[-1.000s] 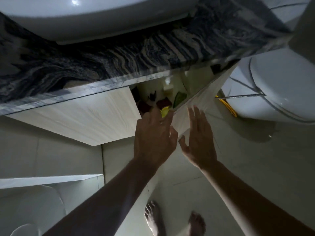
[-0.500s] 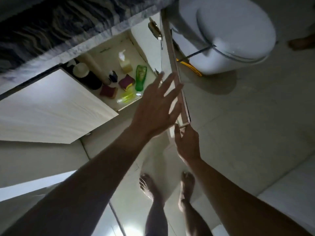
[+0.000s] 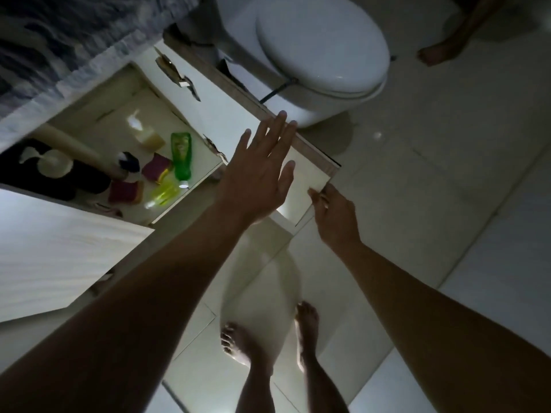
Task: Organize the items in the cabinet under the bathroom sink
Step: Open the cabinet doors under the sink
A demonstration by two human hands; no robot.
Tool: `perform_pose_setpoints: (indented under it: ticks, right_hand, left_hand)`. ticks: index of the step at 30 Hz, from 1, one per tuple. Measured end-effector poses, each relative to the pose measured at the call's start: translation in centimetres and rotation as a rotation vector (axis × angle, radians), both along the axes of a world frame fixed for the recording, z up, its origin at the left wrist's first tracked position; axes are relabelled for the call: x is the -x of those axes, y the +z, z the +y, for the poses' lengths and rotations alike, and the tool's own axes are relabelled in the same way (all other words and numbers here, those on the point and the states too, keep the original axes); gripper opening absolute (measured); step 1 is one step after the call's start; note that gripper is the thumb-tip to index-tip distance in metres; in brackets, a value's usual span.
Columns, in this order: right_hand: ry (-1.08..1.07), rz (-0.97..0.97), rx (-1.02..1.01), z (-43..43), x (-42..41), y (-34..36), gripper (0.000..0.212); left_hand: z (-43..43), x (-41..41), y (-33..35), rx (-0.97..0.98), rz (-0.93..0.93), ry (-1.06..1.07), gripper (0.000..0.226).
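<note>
A: Head view, hands?
B: I see left hand (image 3: 259, 174) spread in front of the open door (image 3: 232, 111); right hand (image 3: 335, 217) pinches its near corner.
A: Items?
B: Bottle (image 3: 180, 156) lies in the cabinet (image 3: 119, 114), left of the door, a sponge (image 3: 156, 163) touching it.

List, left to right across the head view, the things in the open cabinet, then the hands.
white round lid → maroon sponge → second maroon sponge → green bottle → left hand → right hand, pinching the cabinet door at its corner.
</note>
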State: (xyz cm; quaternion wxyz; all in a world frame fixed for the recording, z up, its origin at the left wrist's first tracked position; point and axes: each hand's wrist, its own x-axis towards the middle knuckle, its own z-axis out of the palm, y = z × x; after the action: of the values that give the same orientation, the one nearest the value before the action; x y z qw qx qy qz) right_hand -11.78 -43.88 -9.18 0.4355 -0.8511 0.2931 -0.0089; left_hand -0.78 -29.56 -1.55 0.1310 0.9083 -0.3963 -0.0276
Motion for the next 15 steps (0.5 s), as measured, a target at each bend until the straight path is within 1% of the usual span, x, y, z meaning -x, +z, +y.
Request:
perform_pose_setpoints:
  ticks: [1, 2, 3, 4, 5, 6, 7, 10, 11, 15]
  right_hand:
    - [-0.024, 0.038, -0.022, 0.3, 0.2, -0.3, 0.037]
    - [-0.006, 0.137, -0.016, 0.4, 0.6, -1.1, 0.037]
    - [0.041, 0.276, -0.013, 1.1, 1.1, -1.6, 0.038]
    - [0.116, 0.392, 0.04, 1.4, 2.2, -1.9, 0.039]
    - [0.244, 0.484, 0.105, 2.2, 2.8, -2.5, 0.039]
    - [0.334, 0.518, 0.109, 2.9, 3.5, -2.8, 0.039]
    - [0.439, 0.524, 0.121, 3.7, 4.0, -2.9, 0.037]
    - [0.638, 0.414, 0.102, 7.0, 2.2, -2.7, 0.031]
    - [0.724, 0.355, 0.092, 9.1, 0.5, -2.2, 0.031]
    - [0.869, 0.15, 0.033, 16.3, -6.3, -0.5, 0.03]
  left_hand:
    - [0.1, 0.0, 0.0, 0.008, 0.011, -0.006, 0.062]
    - [0.2, 0.1, 0.2, 0.01, 0.026, -0.017, 0.063]
    - [0.7, 0.0, 0.3, 0.013, 0.043, -0.023, 0.065]
    - [0.7, 0.3, 0.3, 0.011, 0.064, -0.036, 0.066]
    - [1.6, 0.4, 0.2, 0.013, 0.076, -0.023, 0.068]
    - [2.3, 0.7, 0.3, 0.018, 0.099, -0.004, 0.069]
    - [3.4, 0.9, 0.1, 0.03, 0.117, 0.029, 0.07]
    - [9.3, 1.2, -0.4, 0.051, 0.099, 0.222, 0.076]
    - [12.8, 1.2, -0.4, 0.053, 0.075, 0.331, 0.076]
    - [23.1, 1.5, 0.3, 0.13, -0.018, 0.739, 0.071]
